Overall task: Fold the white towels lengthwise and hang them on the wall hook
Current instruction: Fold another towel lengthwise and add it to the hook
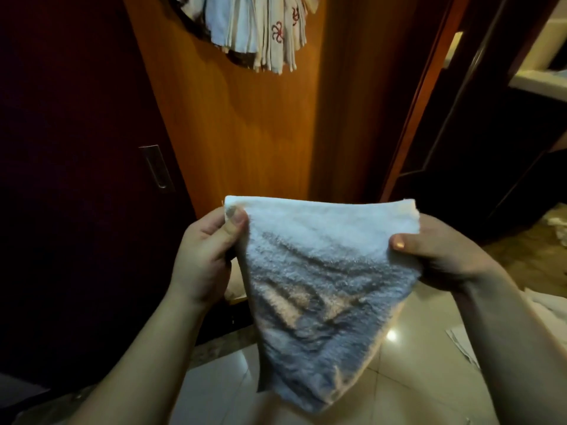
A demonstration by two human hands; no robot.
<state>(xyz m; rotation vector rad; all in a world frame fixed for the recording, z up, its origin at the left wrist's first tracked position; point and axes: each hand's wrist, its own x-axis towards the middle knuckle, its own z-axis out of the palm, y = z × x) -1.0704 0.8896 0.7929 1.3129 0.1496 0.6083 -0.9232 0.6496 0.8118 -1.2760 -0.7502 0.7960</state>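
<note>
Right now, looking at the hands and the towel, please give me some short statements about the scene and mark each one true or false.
1. Both hands hold the white towel. True: the left hand and the right hand pinch its upper corners.
2. The towel lies on the floor. False: it hangs in the air.
3. Other towels hang on the wooden panel above. True.
4. The floor is carpet. False: shiny tiles.

An orange-brown wooden wall panel (245, 127) fills the centre, lit warmly, with a dark sliding door (76, 179) and its recessed metal handle (156, 167) at the left. Glossy beige floor tiles (408, 378) below catch a bright reflection. At the right a dim doorway (491, 133) opens toward a pale counter (540, 81)
</note>
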